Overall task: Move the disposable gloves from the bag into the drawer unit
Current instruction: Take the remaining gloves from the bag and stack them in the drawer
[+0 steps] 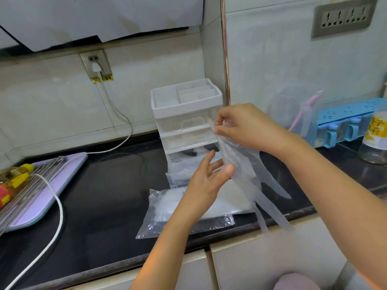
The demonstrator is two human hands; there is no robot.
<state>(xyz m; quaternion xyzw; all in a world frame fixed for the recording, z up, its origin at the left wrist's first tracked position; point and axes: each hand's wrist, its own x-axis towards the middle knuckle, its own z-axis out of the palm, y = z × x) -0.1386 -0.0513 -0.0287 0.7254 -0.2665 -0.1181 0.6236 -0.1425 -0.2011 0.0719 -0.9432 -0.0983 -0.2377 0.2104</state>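
Observation:
A clear disposable glove [247, 174] hangs in the air, its fingers dangling down past the counter edge. My right hand [240, 126] pinches its cuff in front of the drawer unit. Just left of the glove's lower part is my left hand [207, 181], fingers spread and relaxed, thumb touching the glove. The white-and-clear drawer unit [186, 114] stands at the back of the black counter; its bottom drawer [178, 174] is pulled out with clear gloves inside. The clear plastic bag [167, 208] of gloves lies flat in front of the drawer.
A lilac cutting board [48, 185] with a metal rack and bottles sits at the left. A white cable [56, 206] crosses the black counter [109, 197]. A blue holder [345, 122] and a jar [374, 139] stand at the right.

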